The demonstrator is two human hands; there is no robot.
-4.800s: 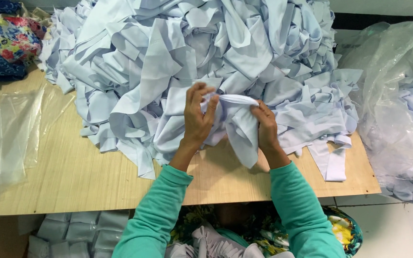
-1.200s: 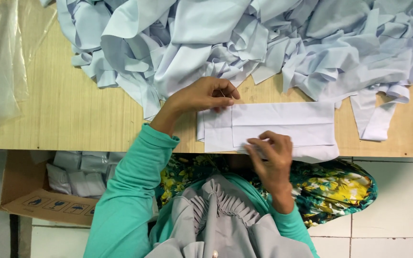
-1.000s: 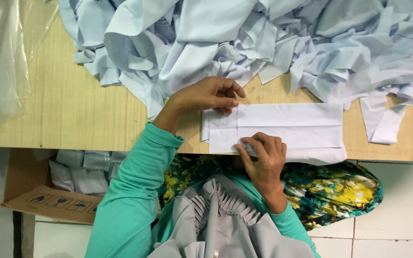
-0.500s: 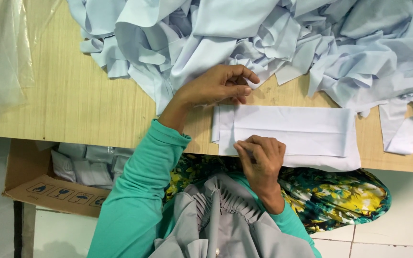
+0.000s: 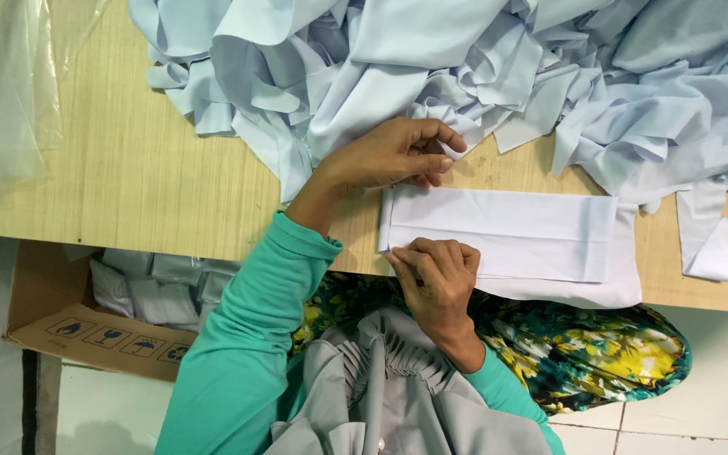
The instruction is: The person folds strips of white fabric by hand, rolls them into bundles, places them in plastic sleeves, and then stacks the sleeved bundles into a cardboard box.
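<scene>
Folded pale cloth strip (image 5: pixel 507 236) lying flat at the near edge of the wooden table (image 5: pixel 111 185), beside the heap of loose fabric (image 5: pixel 482 59). Left hand (image 5: pixel 393 156) pins the far left corner with curled fingers; right hand (image 5: pixel 436 274) pinches the near left corner, keeping the layers aligned

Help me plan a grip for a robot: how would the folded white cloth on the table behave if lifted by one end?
The folded cloth would probably droop and unfold, since it is thin, like the limp pile of fabric behind it. It looks light: the left hand and right hand press it flat with fingertips. Its near edge overhangs the table, so a push might slide it off.
</scene>
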